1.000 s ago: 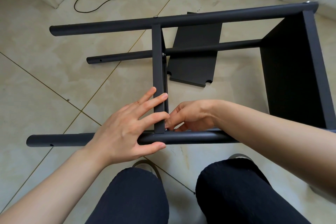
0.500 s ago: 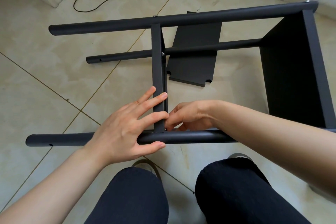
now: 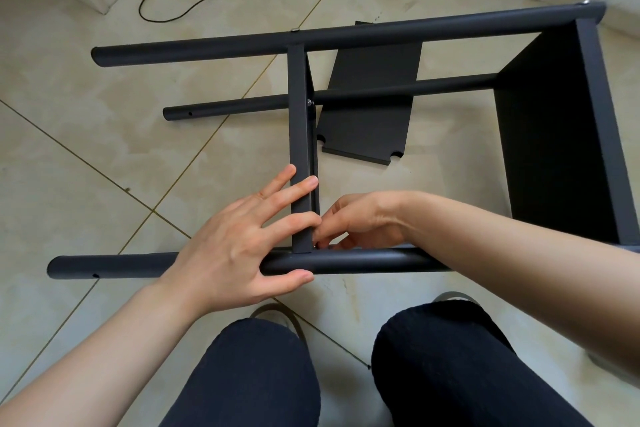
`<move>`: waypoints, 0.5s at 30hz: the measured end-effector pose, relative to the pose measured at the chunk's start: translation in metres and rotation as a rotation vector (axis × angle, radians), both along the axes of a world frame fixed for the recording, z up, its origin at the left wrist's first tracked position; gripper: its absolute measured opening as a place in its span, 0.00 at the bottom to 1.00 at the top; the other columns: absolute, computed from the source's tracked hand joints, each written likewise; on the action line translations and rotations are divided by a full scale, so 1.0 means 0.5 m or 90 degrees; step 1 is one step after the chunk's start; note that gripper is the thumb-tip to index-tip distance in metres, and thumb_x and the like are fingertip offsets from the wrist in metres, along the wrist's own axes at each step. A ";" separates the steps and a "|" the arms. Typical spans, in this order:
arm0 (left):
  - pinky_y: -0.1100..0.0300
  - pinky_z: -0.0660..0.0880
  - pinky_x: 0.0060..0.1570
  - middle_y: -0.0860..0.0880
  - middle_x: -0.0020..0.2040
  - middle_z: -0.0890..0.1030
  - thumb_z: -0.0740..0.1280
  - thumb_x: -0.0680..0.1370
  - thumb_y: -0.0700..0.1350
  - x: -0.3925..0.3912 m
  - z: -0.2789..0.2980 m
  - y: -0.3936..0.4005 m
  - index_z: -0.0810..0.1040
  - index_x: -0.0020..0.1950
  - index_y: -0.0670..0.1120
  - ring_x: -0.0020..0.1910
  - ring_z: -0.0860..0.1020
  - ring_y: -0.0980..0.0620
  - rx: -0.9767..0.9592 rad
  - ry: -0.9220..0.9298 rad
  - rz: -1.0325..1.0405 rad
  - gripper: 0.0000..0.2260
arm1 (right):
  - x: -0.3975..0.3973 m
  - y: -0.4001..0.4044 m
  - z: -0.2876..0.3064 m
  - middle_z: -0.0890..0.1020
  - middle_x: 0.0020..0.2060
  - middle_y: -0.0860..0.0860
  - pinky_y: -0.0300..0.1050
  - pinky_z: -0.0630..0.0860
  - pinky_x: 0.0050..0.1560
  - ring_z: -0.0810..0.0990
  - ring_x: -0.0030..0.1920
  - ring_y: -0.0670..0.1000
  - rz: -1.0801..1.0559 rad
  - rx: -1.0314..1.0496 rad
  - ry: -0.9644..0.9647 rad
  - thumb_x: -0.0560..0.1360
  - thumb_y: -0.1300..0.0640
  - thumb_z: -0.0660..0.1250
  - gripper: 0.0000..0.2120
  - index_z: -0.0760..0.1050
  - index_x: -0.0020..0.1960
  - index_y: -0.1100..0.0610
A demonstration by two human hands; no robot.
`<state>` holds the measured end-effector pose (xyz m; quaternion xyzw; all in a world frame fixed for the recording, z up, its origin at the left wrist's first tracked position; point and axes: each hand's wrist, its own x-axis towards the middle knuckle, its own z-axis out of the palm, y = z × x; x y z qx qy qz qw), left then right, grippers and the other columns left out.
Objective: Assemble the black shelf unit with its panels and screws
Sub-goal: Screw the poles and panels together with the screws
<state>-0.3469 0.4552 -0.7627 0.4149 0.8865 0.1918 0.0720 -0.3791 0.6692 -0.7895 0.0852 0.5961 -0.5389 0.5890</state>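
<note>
Shelf unit [image 3: 346, 35] lies on its side on tile floor [image 3: 86, 156], partly built, right in front of person's knees. Left hand [image 3: 235, 246] flat and spread, fingers straight: fingers pressing on edge of middle panel [image 3: 300, 135], thumb under near pole [image 3: 363, 262]. Right hand [image 3: 360, 222] reaches in from the right, fingertips curled and bunched at the joint where middle panel meets near pole; cannot tell what it pinches, too small and hidden. End panel [image 3: 561, 135] fixed at right between poles. Far pole [image 3: 207, 45] and lower pole [image 3: 235, 106] run parallel. Loose panel [image 3: 374, 121] flat on floor under the frame. Black cable [image 3: 180, 0] on floor, top left.
</note>
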 end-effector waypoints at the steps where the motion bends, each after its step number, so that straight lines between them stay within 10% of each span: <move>1: 0.53 0.72 0.60 0.52 0.81 0.59 0.65 0.76 0.65 0.000 0.000 0.000 0.73 0.69 0.53 0.81 0.54 0.48 -0.001 0.000 0.000 0.25 | -0.001 0.001 0.001 0.80 0.41 0.53 0.42 0.78 0.48 0.80 0.38 0.47 0.003 -0.005 -0.006 0.78 0.60 0.67 0.05 0.81 0.44 0.58; 15: 0.54 0.71 0.60 0.51 0.81 0.60 0.65 0.76 0.65 0.001 0.000 -0.001 0.74 0.69 0.53 0.81 0.54 0.48 -0.003 0.003 0.000 0.25 | -0.001 0.005 -0.001 0.78 0.40 0.53 0.39 0.78 0.43 0.80 0.34 0.45 -0.005 -0.031 -0.012 0.78 0.62 0.67 0.09 0.80 0.40 0.58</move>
